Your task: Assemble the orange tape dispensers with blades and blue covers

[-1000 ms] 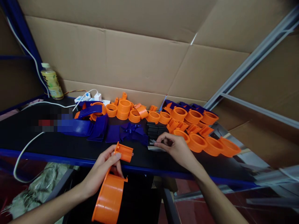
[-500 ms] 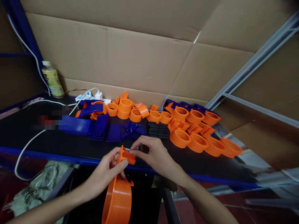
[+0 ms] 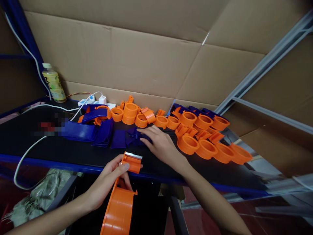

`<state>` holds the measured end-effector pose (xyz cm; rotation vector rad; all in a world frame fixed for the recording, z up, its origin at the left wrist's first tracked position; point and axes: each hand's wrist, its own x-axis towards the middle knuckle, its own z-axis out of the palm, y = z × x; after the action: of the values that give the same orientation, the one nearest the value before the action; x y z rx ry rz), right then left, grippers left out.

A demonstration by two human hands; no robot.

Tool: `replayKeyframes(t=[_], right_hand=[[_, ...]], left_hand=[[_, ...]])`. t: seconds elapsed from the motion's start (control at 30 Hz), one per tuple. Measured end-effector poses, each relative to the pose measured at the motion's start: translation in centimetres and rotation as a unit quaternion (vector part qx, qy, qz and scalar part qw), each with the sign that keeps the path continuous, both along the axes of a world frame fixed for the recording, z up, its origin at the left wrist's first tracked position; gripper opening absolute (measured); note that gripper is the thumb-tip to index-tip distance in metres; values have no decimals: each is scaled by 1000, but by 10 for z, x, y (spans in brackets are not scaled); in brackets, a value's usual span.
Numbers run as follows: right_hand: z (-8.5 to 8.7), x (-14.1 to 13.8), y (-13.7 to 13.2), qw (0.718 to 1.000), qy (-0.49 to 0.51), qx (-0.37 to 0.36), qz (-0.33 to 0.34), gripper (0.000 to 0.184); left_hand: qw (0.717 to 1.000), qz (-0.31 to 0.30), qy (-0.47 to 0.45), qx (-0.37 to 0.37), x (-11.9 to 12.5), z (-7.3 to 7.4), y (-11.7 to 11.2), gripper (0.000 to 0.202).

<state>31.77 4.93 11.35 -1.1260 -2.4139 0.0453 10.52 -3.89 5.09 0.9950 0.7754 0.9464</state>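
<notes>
Org. holder (image 3: 118, 209) clamped in L hand (image 3: 109, 179), mostly below, R hand (image 3: 161, 143) by blue pcs (image 3: 132, 137), hold unclear

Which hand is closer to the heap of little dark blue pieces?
Right. The right hand reaches over the right side of the heap of pieces; the left hand is farther, towards the wearer, with an orange tape dispenser in its grip.

Nothing can be read; the bottle label (image 3: 54, 85) (dark lettering) is blurred.

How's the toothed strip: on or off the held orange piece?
On: the toothed strip lines the orange piece along its upper edge; full seating unclear.
</notes>
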Motion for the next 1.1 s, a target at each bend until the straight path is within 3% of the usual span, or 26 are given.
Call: replayKeyframes(t=[0.17,0.47,0.7,0.87,1.1], right_hand=[[-5,-9,17,992,-126,3,24,41],[-7,-34,10,977,-153,47,140,34],[-6,-27,22,977,-171,56,115,46],[-12,-20,31,969,-175,54,168,28],[-20,-23,35,975,-148,64,153,17]], left_hand=[[1000,12,-4,-11,1,2,1,33],[999,-40,-14,6,-3,0,0,38],[999,-46,-18,20,-4,-5,1,40],[999,-35,-10,13,-3,-5,1,41],[1000,-27,-7,13,-4,-5,2,39]])
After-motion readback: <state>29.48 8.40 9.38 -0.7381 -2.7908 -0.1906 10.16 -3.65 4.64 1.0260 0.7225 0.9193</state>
